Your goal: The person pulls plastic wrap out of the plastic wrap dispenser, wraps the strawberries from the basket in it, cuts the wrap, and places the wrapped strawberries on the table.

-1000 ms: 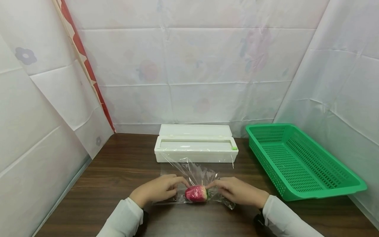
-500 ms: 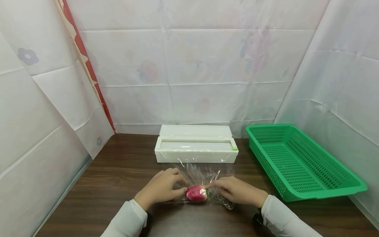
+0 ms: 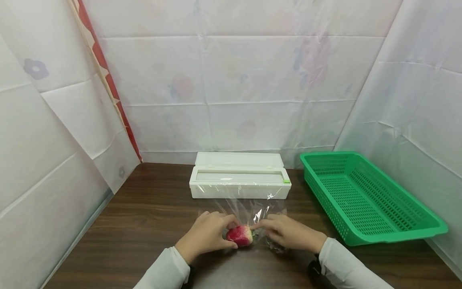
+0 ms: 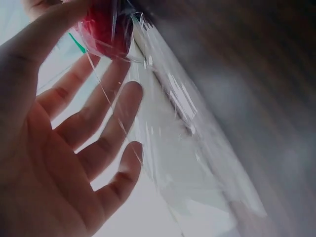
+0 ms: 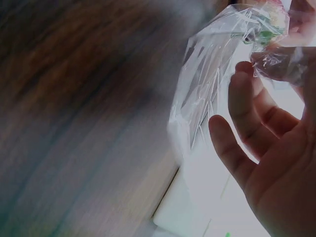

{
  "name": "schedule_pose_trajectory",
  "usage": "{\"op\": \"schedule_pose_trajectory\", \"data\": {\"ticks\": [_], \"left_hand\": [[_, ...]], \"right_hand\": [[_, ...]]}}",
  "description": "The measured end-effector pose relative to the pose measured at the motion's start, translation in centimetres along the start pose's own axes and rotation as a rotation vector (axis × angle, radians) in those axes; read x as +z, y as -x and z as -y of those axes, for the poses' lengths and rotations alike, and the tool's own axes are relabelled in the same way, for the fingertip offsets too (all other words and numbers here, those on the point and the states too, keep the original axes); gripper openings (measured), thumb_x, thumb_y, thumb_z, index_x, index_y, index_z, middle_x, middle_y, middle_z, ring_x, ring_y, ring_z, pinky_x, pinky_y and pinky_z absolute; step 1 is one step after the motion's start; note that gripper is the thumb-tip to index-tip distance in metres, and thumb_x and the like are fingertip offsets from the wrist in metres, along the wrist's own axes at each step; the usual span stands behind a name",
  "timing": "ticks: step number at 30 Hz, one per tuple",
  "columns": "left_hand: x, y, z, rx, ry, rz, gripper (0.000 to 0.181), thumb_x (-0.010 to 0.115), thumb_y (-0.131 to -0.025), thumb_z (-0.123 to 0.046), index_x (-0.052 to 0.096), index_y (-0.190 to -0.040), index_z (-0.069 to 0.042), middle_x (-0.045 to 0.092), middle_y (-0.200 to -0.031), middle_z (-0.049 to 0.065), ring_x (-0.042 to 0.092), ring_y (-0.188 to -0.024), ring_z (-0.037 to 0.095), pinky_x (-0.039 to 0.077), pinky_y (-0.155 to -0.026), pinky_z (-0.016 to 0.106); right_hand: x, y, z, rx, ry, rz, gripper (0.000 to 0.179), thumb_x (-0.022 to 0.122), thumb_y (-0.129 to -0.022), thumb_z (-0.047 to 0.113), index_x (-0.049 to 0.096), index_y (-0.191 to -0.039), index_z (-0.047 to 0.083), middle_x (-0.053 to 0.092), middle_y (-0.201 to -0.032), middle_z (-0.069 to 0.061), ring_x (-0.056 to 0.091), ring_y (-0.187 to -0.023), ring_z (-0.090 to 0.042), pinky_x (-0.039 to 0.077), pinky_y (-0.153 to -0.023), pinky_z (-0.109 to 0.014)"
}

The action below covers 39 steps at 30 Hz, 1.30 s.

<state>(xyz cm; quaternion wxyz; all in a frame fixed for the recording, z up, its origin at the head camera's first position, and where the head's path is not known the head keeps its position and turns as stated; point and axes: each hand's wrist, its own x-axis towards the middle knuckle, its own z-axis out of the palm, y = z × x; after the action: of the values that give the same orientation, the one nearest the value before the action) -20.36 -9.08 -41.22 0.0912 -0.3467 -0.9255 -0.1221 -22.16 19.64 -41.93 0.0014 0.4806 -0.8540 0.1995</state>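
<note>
A red fruit (image 3: 240, 236) with a pale right end and a bit of green lies on its side on the table, under clear plastic wrap (image 3: 260, 210). My left hand (image 3: 207, 235) holds its left end between thumb and fingers. In the left wrist view, the fruit (image 4: 106, 29) shows glossy film over it, while the lower fingers (image 4: 131, 98) are spread below. My right hand (image 3: 288, 232) has its index fingertip at the pale end and holds film there. In the right wrist view, wrap (image 5: 212, 74) trails from the fruit's green tip and covers the thumb (image 5: 281, 64).
Behind the hands stands a white wrap dispenser box (image 3: 240, 190) with its lid raised; film spreads in front of it. A green perforated basket (image 3: 325, 192) is at the right. White sheeting (image 3: 231, 80) encloses the brown wooden table (image 3: 144, 216).
My left hand has gone from an index finger pointing at the fruit's left end to thumb and fingers around it. The fruit has tilted slightly. The right hand has stayed almost in place.
</note>
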Motion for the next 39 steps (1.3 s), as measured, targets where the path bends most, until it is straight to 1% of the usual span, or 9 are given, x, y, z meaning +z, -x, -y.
{"op": "schedule_pose_trajectory", "data": {"ticks": [7, 12, 15, 18, 24, 27, 31, 35, 39], "left_hand": [[0.0, 0.0, -0.2, 0.005, 0.007, 0.007, 0.045, 0.085, -0.072, -0.05, 0.068, -0.108, -0.03, 0.068, -0.085, -0.019, 0.061, -0.083, 0.005, 0.045, -0.072, 0.032], [0.0, -0.2, -0.2, 0.005, 0.0, 0.013, 0.043, 0.083, -0.073, -0.05, 0.067, -0.108, -0.03, 0.068, -0.085, -0.021, 0.061, -0.085, 0.005, 0.045, -0.075, 0.034], [0.0, -0.3, -0.1, -0.007, -0.009, 0.023, 0.043, 0.082, -0.074, -0.05, 0.067, -0.109, -0.03, 0.068, -0.086, -0.022, 0.062, -0.087, 0.006, 0.045, -0.077, 0.035], [-0.1, -0.4, -0.1, -0.011, -0.005, 0.029, 0.042, 0.082, -0.075, -0.05, 0.067, -0.109, -0.03, 0.068, -0.087, -0.022, 0.063, -0.088, 0.007, 0.045, -0.077, 0.035], [-0.1, -0.6, 0.0, -0.011, 0.015, 0.038, 0.041, 0.082, -0.074, -0.049, 0.066, -0.106, -0.029, 0.066, -0.083, -0.024, 0.062, -0.088, 0.007, 0.045, -0.077, 0.036], [-0.2, -0.6, 0.0, -0.013, 0.019, 0.045, 0.042, 0.082, -0.073, -0.049, 0.067, -0.106, -0.029, 0.067, -0.083, -0.023, 0.062, -0.087, 0.007, 0.046, -0.077, 0.037], [-0.3, -0.7, -0.1, -0.014, 0.018, 0.046, 0.043, 0.083, -0.073, -0.048, 0.067, -0.108, -0.028, 0.067, -0.082, -0.023, 0.062, -0.086, 0.007, 0.046, -0.077, 0.038], [-0.4, -0.7, -0.1, -0.014, 0.039, 0.047, 0.042, 0.083, -0.073, -0.046, 0.067, -0.108, -0.028, 0.067, -0.083, -0.023, 0.063, -0.088, 0.007, 0.046, -0.078, 0.038], [-0.4, -0.6, 0.0, -0.016, 0.076, 0.063, 0.042, 0.084, -0.074, -0.044, 0.067, -0.109, -0.028, 0.069, -0.085, -0.023, 0.063, -0.09, 0.006, 0.044, -0.078, 0.038]], "right_hand": [[0.1, 0.0, -0.2, -0.028, -0.06, -0.024, 0.041, 0.066, -0.095, 0.003, 0.064, -0.132, 0.02, 0.069, -0.109, 0.004, 0.056, -0.085, -0.001, 0.052, -0.075, -0.02], [-0.1, 0.2, -0.8, 0.044, -0.114, -0.002, 0.035, 0.068, -0.096, 0.009, 0.065, -0.13, 0.016, 0.07, -0.103, 0.007, 0.061, -0.085, 0.001, 0.054, -0.075, -0.021], [-0.4, 0.4, -1.2, 0.082, -0.06, -0.026, 0.028, 0.068, -0.096, 0.011, 0.068, -0.124, 0.014, 0.07, -0.103, 0.008, 0.063, -0.091, -0.001, 0.055, -0.078, -0.024], [-0.5, 0.6, -1.3, 0.067, 0.035, -0.114, 0.021, 0.07, -0.094, 0.008, 0.072, -0.114, 0.014, 0.068, -0.102, 0.007, 0.062, -0.092, -0.003, 0.055, -0.077, -0.025], [0.0, -0.2, 0.9, -0.048, 0.098, -0.283, 0.02, 0.075, -0.088, 0.007, 0.072, -0.107, 0.011, 0.065, -0.1, 0.004, 0.062, -0.092, -0.008, 0.054, -0.08, -0.025], [0.8, -0.9, 2.8, -0.058, 0.09, -0.286, 0.026, 0.077, -0.088, 0.012, 0.069, -0.112, 0.011, 0.064, -0.106, 0.002, 0.061, -0.098, -0.01, 0.054, -0.085, -0.028], [1.9, -1.7, 4.6, -0.037, 0.142, -0.284, 0.031, 0.078, -0.086, 0.014, 0.066, -0.114, 0.01, 0.06, -0.104, 0.001, 0.058, -0.093, -0.009, 0.054, -0.081, -0.025], [2.6, -2.1, 5.0, -0.021, 0.191, -0.308, 0.032, 0.081, -0.082, 0.009, 0.067, -0.111, 0.008, 0.058, -0.098, 0.0, 0.056, -0.087, -0.008, 0.053, -0.077, -0.021], [2.4, -2.1, 4.5, -0.011, 0.15, -0.281, 0.032, 0.082, -0.082, 0.007, 0.067, -0.11, 0.009, 0.059, -0.102, -0.001, 0.058, -0.088, -0.009, 0.053, -0.078, -0.022]]}}
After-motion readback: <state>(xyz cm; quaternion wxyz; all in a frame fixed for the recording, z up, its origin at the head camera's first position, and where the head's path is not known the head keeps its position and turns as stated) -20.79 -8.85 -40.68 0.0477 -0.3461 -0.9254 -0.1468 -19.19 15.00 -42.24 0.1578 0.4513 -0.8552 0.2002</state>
